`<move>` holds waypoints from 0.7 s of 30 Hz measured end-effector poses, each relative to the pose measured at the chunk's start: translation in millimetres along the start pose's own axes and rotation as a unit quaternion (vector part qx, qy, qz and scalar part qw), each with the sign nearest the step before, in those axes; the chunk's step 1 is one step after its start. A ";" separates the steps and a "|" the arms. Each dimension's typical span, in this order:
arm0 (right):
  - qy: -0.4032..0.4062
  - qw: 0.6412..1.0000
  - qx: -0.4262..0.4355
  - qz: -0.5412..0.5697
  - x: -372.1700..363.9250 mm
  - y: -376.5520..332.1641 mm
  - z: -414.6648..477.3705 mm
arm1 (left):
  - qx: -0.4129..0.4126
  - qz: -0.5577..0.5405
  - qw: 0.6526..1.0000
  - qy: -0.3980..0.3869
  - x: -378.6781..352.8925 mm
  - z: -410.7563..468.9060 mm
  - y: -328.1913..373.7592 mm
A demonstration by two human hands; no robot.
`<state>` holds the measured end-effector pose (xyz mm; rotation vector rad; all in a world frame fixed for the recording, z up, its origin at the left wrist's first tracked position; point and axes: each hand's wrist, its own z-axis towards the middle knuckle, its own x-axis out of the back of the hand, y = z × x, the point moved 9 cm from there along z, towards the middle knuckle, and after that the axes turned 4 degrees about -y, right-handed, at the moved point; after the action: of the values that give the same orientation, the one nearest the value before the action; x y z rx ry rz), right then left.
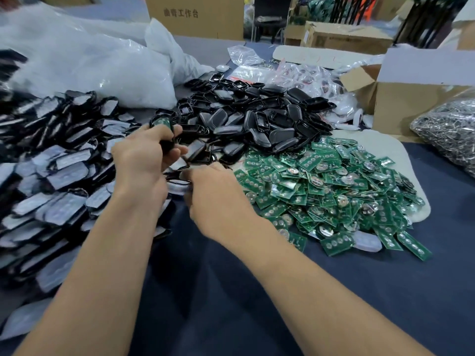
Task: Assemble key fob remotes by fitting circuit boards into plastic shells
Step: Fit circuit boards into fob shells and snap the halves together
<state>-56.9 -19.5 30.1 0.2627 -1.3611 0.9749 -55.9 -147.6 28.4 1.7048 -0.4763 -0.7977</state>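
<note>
— On the dark surface point(231, 291), which step is it? I see the heap of black shells point(257, 119), and the green circuit boards point(334, 191) just beside it.
— The fitting, I think. The left hand point(142, 160) holds one shell point(162, 123) over the heap. Its fingers point(169, 130) are curled round it, and something green sits inside.
— And next?
— Probably to press that board fully in. This calls for the right hand point(218, 201).
— Does it hold something?
— I cannot tell. Its fingers are hidden behind the hand's back, low at the heap's edge. Whether the board is seated, I also cannot see.
</note>
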 end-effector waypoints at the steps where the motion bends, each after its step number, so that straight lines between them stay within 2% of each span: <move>1: -0.009 1.000 0.005 -0.022 -5.3 -2.7 6.2 | 0.000 -0.007 1.000 0.000 1.6 0.2 0.9; 7: -0.027 0.999 0.004 -0.040 -10.5 -8.5 12.8 | 0.004 -0.040 0.999 -0.004 4.7 -0.8 1.4; 14: 0.028 0.996 -0.012 0.089 18.9 0.0 -5.4 | 0.001 -0.041 0.999 -0.003 1.8 -3.4 0.6; 21: 0.097 0.994 0.031 0.026 43.5 5.0 -33.6 | 0.002 -0.049 0.999 0.000 5.2 -0.6 -0.5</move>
<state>-41.2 24.9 59.0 0.1759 -1.1668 1.0589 -51.9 -150.5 26.6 1.7414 -0.3976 -0.8681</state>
